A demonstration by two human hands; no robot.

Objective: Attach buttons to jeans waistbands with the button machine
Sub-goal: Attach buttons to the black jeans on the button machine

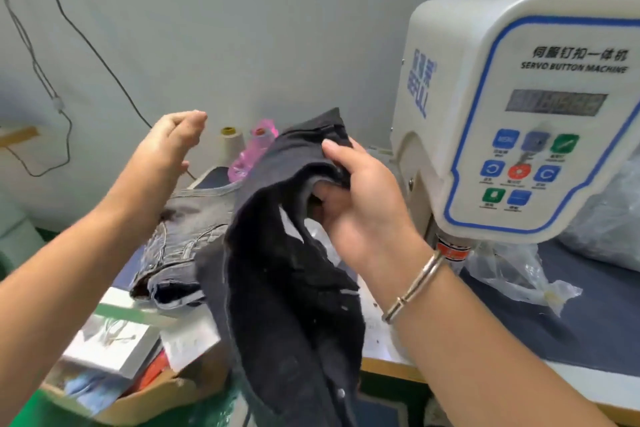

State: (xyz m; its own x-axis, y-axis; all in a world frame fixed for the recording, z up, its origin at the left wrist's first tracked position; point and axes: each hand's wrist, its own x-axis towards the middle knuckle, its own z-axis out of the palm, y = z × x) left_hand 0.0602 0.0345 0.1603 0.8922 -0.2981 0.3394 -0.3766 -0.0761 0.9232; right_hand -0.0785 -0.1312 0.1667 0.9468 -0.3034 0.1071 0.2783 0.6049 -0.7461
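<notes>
Left hand [175, 133] raised, loosely curled; right hand [360, 199] clenched.

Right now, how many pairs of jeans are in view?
2. Black jeans hang from the right hand, left of the button machine. Grey jeans lie on the table beneath the left hand. More may be hidden.
</notes>
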